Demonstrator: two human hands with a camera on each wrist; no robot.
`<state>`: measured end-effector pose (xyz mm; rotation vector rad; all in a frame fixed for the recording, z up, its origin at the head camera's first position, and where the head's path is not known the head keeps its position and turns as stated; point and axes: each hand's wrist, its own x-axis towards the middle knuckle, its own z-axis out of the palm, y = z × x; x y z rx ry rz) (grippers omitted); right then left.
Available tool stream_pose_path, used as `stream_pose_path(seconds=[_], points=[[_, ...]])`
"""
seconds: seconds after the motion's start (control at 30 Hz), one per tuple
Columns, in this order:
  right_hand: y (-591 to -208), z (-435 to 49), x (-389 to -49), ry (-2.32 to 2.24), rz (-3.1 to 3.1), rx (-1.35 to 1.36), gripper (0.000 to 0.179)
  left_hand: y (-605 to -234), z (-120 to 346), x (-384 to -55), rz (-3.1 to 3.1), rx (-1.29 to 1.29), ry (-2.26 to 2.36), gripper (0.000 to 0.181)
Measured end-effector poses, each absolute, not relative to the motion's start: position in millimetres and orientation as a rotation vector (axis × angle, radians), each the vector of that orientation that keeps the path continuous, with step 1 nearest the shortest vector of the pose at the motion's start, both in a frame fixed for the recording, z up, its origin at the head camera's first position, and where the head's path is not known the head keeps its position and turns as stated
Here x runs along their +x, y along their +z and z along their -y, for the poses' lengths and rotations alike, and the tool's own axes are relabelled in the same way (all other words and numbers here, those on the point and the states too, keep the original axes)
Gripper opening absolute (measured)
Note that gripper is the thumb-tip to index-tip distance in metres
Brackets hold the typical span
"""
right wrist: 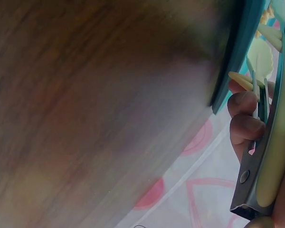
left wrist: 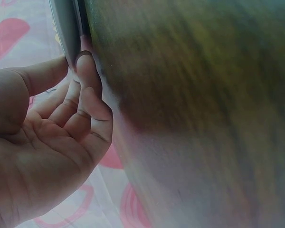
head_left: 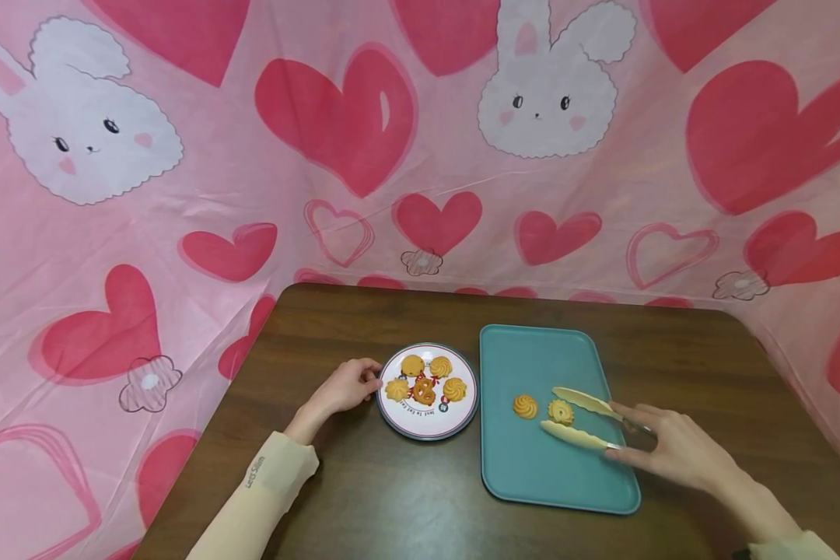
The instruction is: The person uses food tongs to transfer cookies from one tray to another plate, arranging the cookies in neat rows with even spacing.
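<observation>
My left hand (head_left: 346, 386) pinches the left rim of a round white plate (head_left: 423, 425) with a dark edge. Several cookies lie on it, including a pretzel-shaped one (head_left: 424, 391). In the left wrist view the thumb is on the upper side of the plate's rim (left wrist: 66, 28), with fingers at its underside. My right hand (head_left: 682, 449) holds metal tongs with cream tips (head_left: 579, 435), spread apart over a teal tray (head_left: 532, 467). Between the tips lies a ruffled round cookie (head_left: 561, 411); contact is unclear. A swirled cookie (head_left: 525, 406) sits left of it. The right wrist view shows the tongs' handle (right wrist: 270, 156) along the palm.
Plate and tray stand side by side on a dark brown wooden table (head_left: 364, 498), a narrow gap between them. A pink cloth (head_left: 364, 233) printed with hearts and rabbits hangs behind and beside the table.
</observation>
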<state>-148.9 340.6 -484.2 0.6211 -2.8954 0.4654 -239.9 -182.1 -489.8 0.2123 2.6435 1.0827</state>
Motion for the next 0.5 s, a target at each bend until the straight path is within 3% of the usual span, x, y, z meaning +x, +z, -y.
stream_pose_path(seconds=[0.5], points=[[-485.8, -341.1, -149.9, 0.498, 2.889, 0.652, 0.063, -490.4, 182.2, -240.0, -2.673, 0.26, 1.087, 0.03]])
